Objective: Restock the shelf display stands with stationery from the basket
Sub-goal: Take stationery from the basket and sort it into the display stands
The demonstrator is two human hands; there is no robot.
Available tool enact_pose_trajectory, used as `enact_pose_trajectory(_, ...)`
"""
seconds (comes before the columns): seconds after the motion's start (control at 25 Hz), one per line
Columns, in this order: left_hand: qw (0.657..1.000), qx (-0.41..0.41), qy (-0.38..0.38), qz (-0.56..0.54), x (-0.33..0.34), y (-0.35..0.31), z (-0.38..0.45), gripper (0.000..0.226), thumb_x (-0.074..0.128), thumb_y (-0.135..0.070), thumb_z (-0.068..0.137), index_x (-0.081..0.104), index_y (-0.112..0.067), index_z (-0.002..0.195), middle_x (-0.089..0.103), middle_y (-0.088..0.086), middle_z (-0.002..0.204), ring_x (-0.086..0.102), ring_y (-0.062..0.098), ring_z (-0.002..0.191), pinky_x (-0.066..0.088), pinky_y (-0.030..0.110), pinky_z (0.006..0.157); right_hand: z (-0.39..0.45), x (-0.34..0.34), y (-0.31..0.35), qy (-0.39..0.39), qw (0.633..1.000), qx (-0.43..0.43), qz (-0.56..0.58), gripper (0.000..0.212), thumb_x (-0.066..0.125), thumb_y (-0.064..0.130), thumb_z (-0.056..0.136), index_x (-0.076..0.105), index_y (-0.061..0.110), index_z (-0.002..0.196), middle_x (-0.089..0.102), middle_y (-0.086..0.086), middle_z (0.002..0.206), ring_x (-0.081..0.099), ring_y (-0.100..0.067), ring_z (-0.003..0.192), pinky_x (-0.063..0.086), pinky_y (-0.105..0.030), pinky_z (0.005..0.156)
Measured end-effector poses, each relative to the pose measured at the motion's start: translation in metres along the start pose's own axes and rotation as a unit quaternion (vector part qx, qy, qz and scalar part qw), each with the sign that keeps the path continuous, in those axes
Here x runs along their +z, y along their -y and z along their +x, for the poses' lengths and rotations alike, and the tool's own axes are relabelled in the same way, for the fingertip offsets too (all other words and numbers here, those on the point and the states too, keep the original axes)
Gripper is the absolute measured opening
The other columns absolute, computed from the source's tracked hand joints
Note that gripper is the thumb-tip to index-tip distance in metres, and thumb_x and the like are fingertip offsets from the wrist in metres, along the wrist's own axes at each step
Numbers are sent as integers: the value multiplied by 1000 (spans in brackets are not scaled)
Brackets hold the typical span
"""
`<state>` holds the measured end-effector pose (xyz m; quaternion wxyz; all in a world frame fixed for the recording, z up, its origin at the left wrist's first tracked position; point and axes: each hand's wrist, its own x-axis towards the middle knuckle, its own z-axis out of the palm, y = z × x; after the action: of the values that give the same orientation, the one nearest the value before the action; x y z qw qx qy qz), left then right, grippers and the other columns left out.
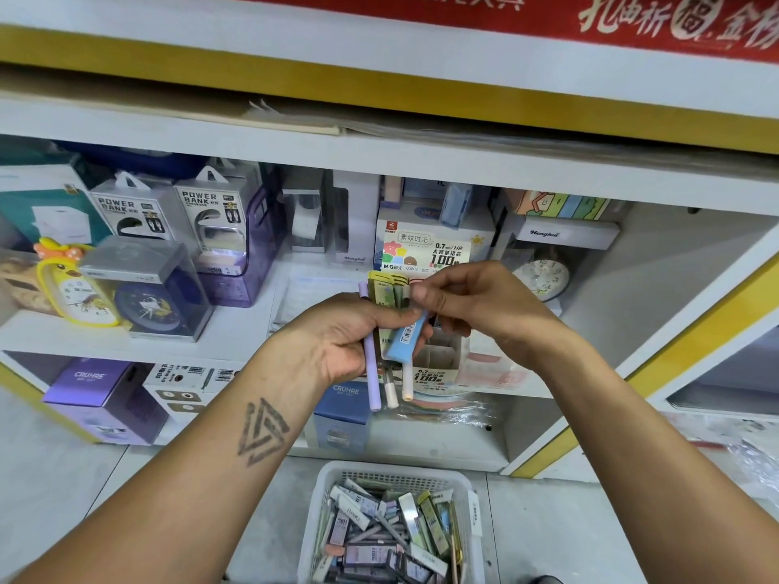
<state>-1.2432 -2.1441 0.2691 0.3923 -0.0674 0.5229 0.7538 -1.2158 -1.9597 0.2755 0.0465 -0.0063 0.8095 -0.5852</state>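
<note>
Pinching one blue plastic lead case (405, 335) from the bunch of pastel pens & flat lead packs (381, 330) gripped in left hand (337, 335), mid-frame, right hand (468, 305) could tug the rest loose, dropping them short of the white cardboard display stand (442, 356).

Two power bank boxes (168, 212) upper left. Yellow chick clock (78, 284) beside boxed dark clock (147, 288). Purple boxes (97, 398) lower shelf. Red banner (590, 19) overhead.
</note>
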Motion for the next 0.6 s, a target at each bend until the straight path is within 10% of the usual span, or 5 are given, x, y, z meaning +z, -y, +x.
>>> enact_pose_trajectory(0.28, 999, 6, 22, -33, -1, 1, -1, 21, 64, -2, 88, 66, 5, 107, 72, 21, 84, 73, 31, 72, 62, 42, 66, 2, 3, -2, 23, 995, 7, 95, 30, 80, -4, 74, 70, -1, 103, 74, -11, 86, 71, -21, 73, 57, -24, 66)
enact_pose_trajectory(0.6, 994, -12, 95, 59, -3, 3, -6, 17, 61, 4, 88, 64, 9, 104, 70, 22, 81, 72, 28, 74, 61, 35, 62, 5, 12, 5, -50, 999, -16, -9, 15, 79, 24, 83, 76, 21, 98, 75, 3, 93, 69, -6, 82, 53, -22, 69)
